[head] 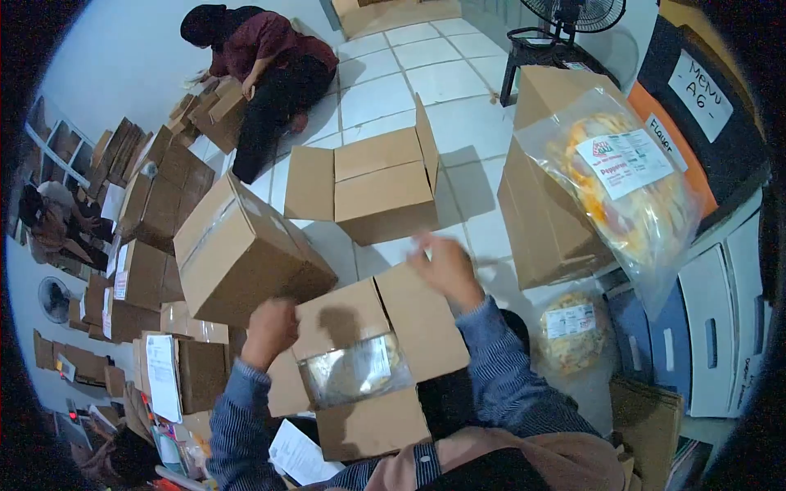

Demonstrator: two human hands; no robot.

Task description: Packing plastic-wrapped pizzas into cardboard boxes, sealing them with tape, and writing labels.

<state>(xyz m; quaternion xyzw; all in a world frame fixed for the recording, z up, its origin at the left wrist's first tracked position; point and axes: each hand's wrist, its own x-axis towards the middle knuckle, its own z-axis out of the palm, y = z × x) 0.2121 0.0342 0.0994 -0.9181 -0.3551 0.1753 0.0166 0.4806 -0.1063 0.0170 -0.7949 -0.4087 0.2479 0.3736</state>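
An open cardboard box [344,313] with its flaps spread lies in front of me; a clear plastic bag of food [356,368] with a label shows inside. My left hand [273,328] is loosely curled above the box's upper left flap, beside a taped cardboard box [245,251]. Over the upper right flap, my right hand [448,264] is raised and blurred; its finger state is unclear. Past the hands, another cardboard box [384,205] stands with flaps up. At the right, a bagged pizza [632,166] leans over a tall cardboard box [540,227].
Another bagged pizza [571,331] lies on the tiled floor right of me. Plastic drawers [709,337] and a fan on a stool [552,49] stand at the right. Stacked boxes [178,190] line the left. A co-worker [276,67] sits on the floor ahead; other people are at the left.
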